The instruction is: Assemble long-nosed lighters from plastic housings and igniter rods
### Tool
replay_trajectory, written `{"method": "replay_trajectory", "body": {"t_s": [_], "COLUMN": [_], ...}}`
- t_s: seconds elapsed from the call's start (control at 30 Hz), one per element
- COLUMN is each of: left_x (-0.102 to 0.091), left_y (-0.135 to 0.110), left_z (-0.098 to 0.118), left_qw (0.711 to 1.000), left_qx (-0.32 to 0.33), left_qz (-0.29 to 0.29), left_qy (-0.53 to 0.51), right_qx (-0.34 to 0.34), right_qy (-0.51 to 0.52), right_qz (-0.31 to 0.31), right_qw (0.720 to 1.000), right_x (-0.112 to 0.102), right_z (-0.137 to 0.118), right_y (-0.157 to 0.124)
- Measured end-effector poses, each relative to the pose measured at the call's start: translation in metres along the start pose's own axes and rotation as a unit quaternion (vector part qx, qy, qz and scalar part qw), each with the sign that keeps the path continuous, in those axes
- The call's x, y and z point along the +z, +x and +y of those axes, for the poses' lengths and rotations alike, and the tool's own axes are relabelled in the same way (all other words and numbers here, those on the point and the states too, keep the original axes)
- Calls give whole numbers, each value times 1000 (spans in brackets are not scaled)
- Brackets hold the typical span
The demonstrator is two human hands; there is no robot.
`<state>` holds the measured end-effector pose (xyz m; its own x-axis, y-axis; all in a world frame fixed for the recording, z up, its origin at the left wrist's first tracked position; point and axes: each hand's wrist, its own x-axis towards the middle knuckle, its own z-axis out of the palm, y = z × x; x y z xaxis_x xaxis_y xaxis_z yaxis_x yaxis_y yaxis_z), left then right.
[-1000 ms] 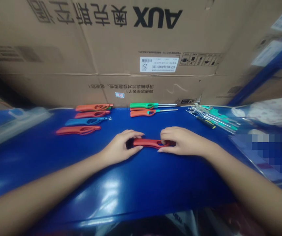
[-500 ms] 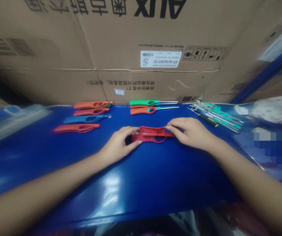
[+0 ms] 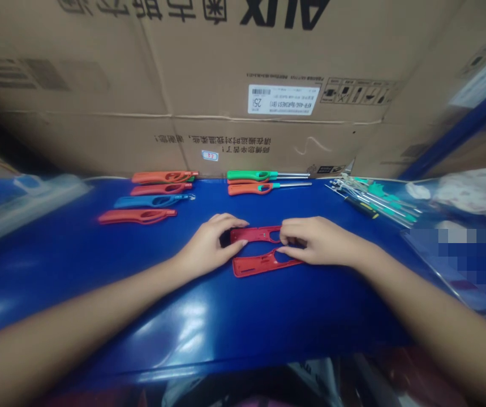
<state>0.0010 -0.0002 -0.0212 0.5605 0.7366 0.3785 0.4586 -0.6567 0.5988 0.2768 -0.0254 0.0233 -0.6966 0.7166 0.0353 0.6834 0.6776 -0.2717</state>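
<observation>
Two halves of a red lighter shell lie side by side between my hands, over the blue tabletop. My left hand [image 3: 213, 243] grips the left end of the far shell half [image 3: 257, 234] between thumb and fingers. My right hand [image 3: 310, 240] is closed at the right ends, its thumb by the near shell half [image 3: 255, 264]. The curled fingers cover the tip of the far half, so exact contact there is hidden. Moulded ribs show inside the near half, which lies apart from the far one.
Beyond my left hand lie red and orange lighter bodies [image 3: 136, 216] and a blue one [image 3: 149, 201]. Green [image 3: 251, 175] and orange [image 3: 249, 188] lighters with metal tubes lie by the cardboard box [image 3: 209, 102]. At right are metal rods [image 3: 378, 200] and a screwdriver [image 3: 364, 208].
The two shell halves have come apart; one now lies nearer me. My right hand has moved slightly left and down with it, while my left hand stays on the left end.
</observation>
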Motion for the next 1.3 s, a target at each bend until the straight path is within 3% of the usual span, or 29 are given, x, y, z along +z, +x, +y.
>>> {"method": "replay_trajectory", "body": {"t_s": [0.13, 0.37, 0.93, 1.07, 1.2, 1.3], "left_x": [-4, -7, 1, 0, -1, -2], "left_y": [-3, -6, -4, -3, -3, -6], "left_z": [9, 15, 4, 5, 8, 9], "left_qw": [999, 986, 996, 996, 994, 990], "left_qx": [52, 110, 84, 84, 109, 128], "left_qz": [-3, -115, -31, -20, -19, -34], "left_qy": [14, 53, -22, -15, 18, 56], "right_qx": [-5, -8, -16, -18, 94, 236], "right_qy": [-14, 11, 28, 73, -21, -109], "right_qz": [25, 1, 16, 50, 142, 136], "right_qw": [1000, 1000, 999, 996, 985, 956], "right_x": [1, 3, 5, 0, -13, -24], "right_z": [0, -2, 1, 9, 34, 55], "right_y": [-1, 1, 3, 1, -6, -12]}}
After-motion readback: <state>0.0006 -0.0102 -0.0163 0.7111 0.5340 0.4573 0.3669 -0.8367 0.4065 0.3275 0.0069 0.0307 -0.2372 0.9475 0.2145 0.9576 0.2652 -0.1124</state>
